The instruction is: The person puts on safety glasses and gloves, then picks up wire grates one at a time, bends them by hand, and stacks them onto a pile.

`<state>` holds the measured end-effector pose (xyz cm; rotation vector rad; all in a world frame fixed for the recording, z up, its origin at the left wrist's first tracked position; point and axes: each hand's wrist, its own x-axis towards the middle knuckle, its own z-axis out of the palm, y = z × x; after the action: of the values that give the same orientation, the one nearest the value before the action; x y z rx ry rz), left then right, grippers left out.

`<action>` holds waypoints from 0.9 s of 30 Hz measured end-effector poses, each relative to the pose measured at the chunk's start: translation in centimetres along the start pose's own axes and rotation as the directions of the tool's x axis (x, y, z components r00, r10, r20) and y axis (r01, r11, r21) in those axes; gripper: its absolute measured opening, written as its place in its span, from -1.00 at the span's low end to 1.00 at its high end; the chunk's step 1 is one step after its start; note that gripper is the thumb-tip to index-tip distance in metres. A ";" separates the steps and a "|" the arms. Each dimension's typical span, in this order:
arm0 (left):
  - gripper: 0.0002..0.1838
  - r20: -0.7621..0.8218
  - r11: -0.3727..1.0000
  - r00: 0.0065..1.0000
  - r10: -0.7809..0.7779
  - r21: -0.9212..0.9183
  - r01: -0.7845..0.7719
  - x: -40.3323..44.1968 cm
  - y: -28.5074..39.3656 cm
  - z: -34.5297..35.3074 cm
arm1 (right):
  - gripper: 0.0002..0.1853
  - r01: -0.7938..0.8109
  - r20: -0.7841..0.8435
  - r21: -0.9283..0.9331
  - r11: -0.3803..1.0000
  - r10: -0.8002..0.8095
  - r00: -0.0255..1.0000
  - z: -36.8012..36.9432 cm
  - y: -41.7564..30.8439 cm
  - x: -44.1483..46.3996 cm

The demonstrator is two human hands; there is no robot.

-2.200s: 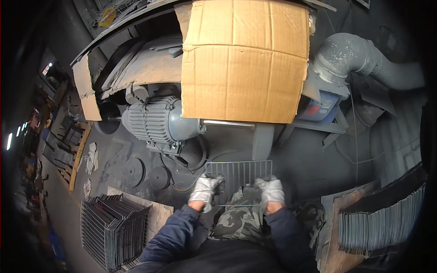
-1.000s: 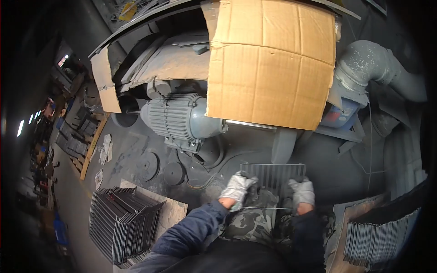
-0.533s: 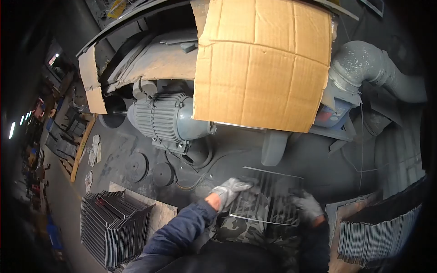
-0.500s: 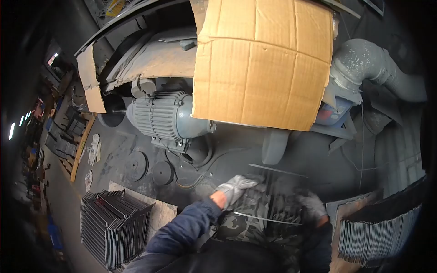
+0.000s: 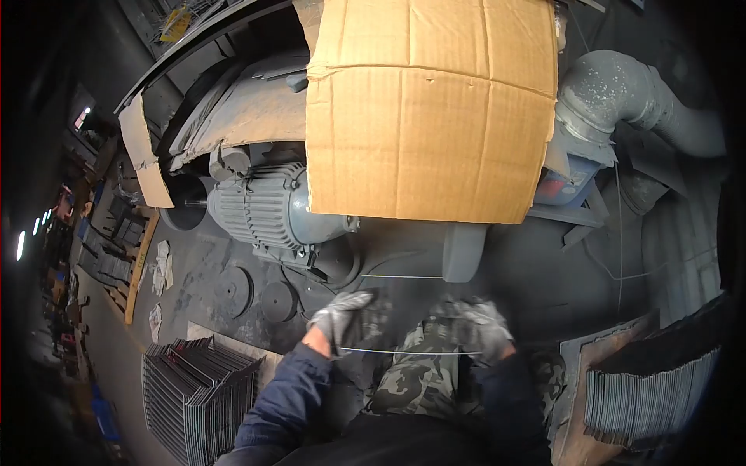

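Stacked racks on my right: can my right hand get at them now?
Probably: only the right knee seems between the right hand and the stacked racks, but that hand looks busy gripping the wire rack.

The thin metal wire rack [image 5: 412, 352] is held between the left hand [image 5: 347, 318] and right hand [image 5: 478, 326], above the camouflage-clad lap [image 5: 416, 377]. Its two pale edge rods run roughly parallel, side to side; the bars between them are blurred.
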<state>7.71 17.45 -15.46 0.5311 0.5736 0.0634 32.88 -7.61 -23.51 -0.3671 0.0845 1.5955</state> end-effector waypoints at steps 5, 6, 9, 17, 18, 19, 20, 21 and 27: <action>-0.67 0.018 0.977 0.995 -0.094 0.195 0.088 5.3 -4.1 11.0 | -0.66 0.143 -0.177 0.179 0.973 -0.111 0.978 5.6 -3.2 -9.8; -0.66 -0.024 0.985 0.993 -0.116 0.123 0.118 6.5 -5.4 11.3 | -0.68 0.293 -0.257 -0.134 0.947 -0.319 0.912 5.5 -3.4 -11.5; -0.64 0.008 0.988 0.989 -0.146 0.059 0.145 6.6 -5.5 11.2 | -0.60 0.337 -0.248 -0.669 0.663 -0.626 0.739 2.4 -4.9 -12.4; -0.60 -0.202 0.978 0.957 0.207 0.040 -0.204 -5.5 0.0 -0.8 | -0.54 0.001 -0.109 -0.600 0.800 -0.083 0.991 7.4 2.9 4.0; -0.57 -0.144 0.970 0.960 0.240 0.081 -0.230 -7.4 0.0 -1.2 | -0.55 -0.006 -0.076 -0.644 0.765 -0.056 0.996 8.4 3.4 4.1; -0.57 -0.131 0.970 0.961 0.244 0.039 -0.241 -8.5 -0.5 -0.9 | -0.55 -0.021 -0.083 -0.581 0.814 -0.034 0.996 9.3 3.7 3.4; -0.56 -0.115 0.969 0.962 0.246 -0.003 -0.248 -9.9 -1.1 0.1 | -0.54 -0.036 -0.093 -0.514 0.857 -0.013 0.996 10.1 4.2 2.1; -0.55 -0.095 0.966 0.964 0.249 -0.046 -0.254 -10.7 -1.6 0.6 | -0.54 -0.048 -0.099 -0.447 0.893 0.004 0.995 10.7 4.4 0.9; -0.69 -0.091 0.856 0.953 0.289 0.469 -0.215 -8.8 -6.9 2.4 | -0.60 0.150 0.007 -0.898 0.413 -0.329 0.944 13.5 3.6 -10.0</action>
<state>1.02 8.56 -12.79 1.0691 0.6749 0.2275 27.08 -13.73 -8.48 -1.3063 -0.7125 1.1737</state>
